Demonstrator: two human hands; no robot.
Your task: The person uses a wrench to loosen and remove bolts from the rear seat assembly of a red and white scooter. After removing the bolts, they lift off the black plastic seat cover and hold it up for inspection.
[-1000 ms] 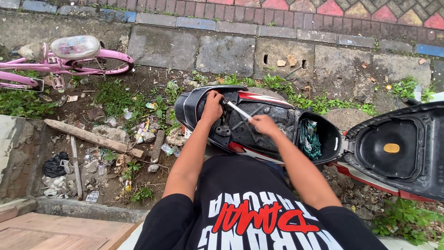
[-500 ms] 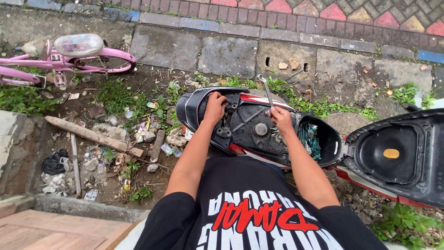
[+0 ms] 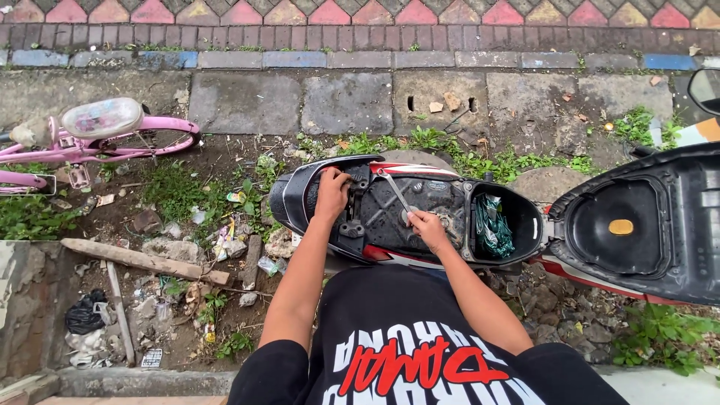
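Head view is showing the left hand [image 3: 331, 193] curling its fingers around the scooter's [image 3: 390, 214] rear frame, while the right hand [image 3: 427, 225] is closing on a metal wrench [image 3: 396, 191], its tip pointing far-left over the opened engine bay, left of the storage box [image 3: 504, 225].

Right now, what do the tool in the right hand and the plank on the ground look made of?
Tool: probably bare metal, going by its thin, pale grey, shiny shaft; the right hand hides the handle. Plank: weathered, unpainted wood, judging by its dull tan, rough surface and uneven edges.
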